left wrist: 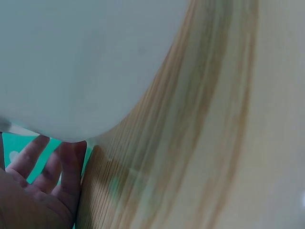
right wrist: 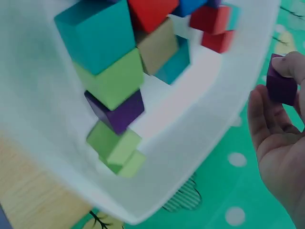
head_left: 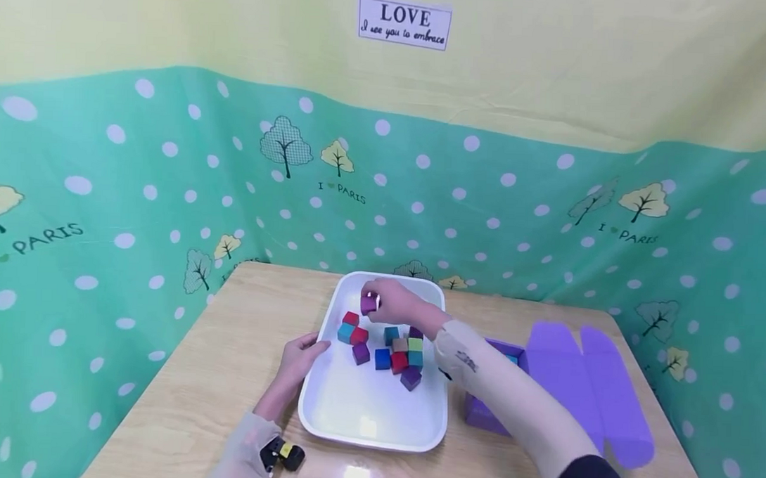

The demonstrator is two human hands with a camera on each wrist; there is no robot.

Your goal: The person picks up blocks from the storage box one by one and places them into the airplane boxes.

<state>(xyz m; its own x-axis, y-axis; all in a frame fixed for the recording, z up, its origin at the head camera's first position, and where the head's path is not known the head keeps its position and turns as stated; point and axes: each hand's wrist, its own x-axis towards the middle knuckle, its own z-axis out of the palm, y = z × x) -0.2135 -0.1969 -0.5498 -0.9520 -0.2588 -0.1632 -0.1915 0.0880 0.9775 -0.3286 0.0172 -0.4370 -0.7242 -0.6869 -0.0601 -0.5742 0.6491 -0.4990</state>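
A purple cube (right wrist: pixel 282 86) is pinched between the thumb and fingers of my right hand (head_left: pixel 390 302), above the far part of the white tray (head_left: pixel 358 414). My left hand (head_left: pixel 298 362) rests at the tray's left rim, its fingers against the side; in the left wrist view the left fingers (left wrist: pixel 69 167) show beneath the tray edge. Several loose cubes lie in the tray: a red cube (head_left: pixel 399 363), a blue cube (head_left: pixel 382 359), a teal cube (right wrist: pixel 95 36), a light green cube (right wrist: pixel 112 81), a tan cube (right wrist: pixel 157 47) and another purple cube (head_left: pixel 410 378).
Right of the tray stands a purple box (head_left: pixel 487 415) with its lid (head_left: pixel 568 386) folded open, partly hidden by my right forearm; something blue shows inside. The wooden table (head_left: pixel 181 401) ends at a green and yellow curtain (head_left: pixel 423 191) behind.
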